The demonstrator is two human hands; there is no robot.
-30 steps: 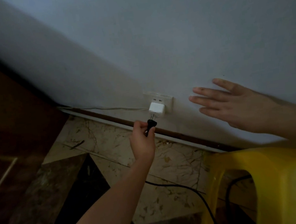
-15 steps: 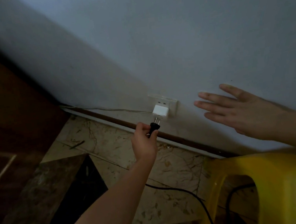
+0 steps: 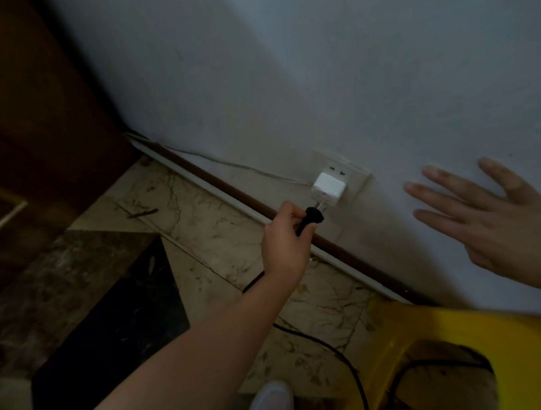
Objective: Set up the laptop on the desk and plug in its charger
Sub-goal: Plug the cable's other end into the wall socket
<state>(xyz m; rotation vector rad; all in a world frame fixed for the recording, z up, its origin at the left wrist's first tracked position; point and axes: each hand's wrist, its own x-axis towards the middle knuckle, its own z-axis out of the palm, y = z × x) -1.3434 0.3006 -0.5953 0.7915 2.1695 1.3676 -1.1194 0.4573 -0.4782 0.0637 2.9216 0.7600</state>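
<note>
The charger's black plug [image 3: 313, 217] is pinched in the left hand [image 3: 285, 240], with its metal prongs pointing up at the underside of a white adapter block [image 3: 329, 188] that sits in the wall socket [image 3: 343, 177] just above the skirting. The prongs look to be right at the adapter's face or barely entered; in this dim light I cannot tell whether they are seated, so I judge the plugging-in as under way and not finished. From the plug a black cord [image 3: 324, 346] runs back under the forearm, across the marble floor [image 3: 198, 225] and down beside a yellow plastic stool [image 3: 498, 348] at the lower right. The right hand [image 3: 484, 215] holds nothing: it is spread flat with fingers splayed against the wall [image 3: 314, 66], to the right of the socket and well apart from the plug, seemingly for balance. Neither the laptop nor the tabletop is in view, so whether that part of the task is done cannot be said from here. As for containers, none shows; the socket plate has free slots visible above the adapter, and the opening in the stool shows only a loop of cord. What looks left is pushing the plug fully home.
</note>
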